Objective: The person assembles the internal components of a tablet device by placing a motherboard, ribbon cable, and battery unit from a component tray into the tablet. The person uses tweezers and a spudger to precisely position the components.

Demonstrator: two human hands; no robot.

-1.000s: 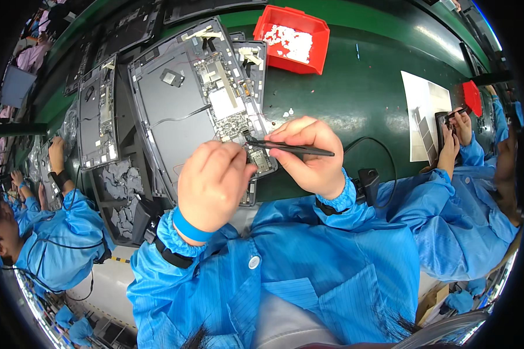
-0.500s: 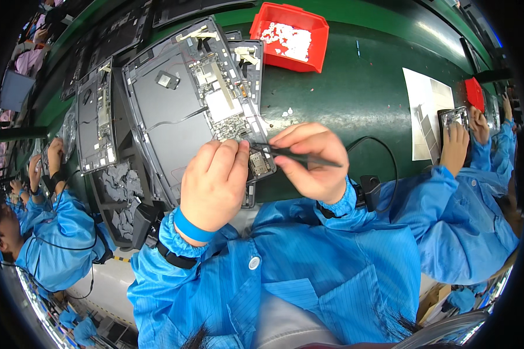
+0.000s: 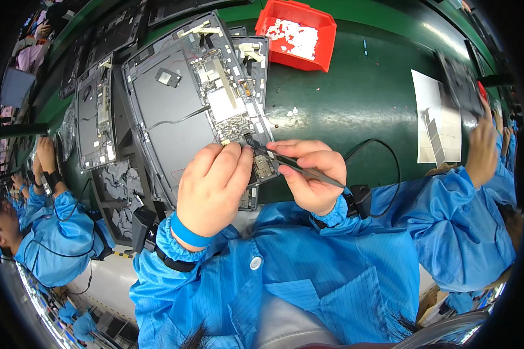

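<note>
An opened dark grey device casing [image 3: 177,128], tablet-like in shape, lies tilted before me with a circuit board [image 3: 223,106] along its right side. At the board's near end, my left hand [image 3: 208,185] rests with its fingers pressed together. Its fingertips hide whatever they pinch or hold down. My right hand [image 3: 315,185] is closed round black tweezers [image 3: 315,174], whose tips reach in beside the left fingertips. A small metal part [image 3: 263,167] shows just below those tips. Beneath the casing sits another similar casing [image 3: 255,61].
A red bin [image 3: 322,43] of small white pieces stands at the back. To the left are another opened casing [image 3: 94,116] and a tray holding grey scraps [image 3: 122,180]. A black cable [image 3: 397,168] curves right of me. Co-workers sit on both sides; paper sheets [image 3: 423,116] lie right.
My right hand has shifted slightly down, and the tweezers now show more clearly. My left hand stays at the board. The co-worker on the right has lifted a dark device off the paper.
</note>
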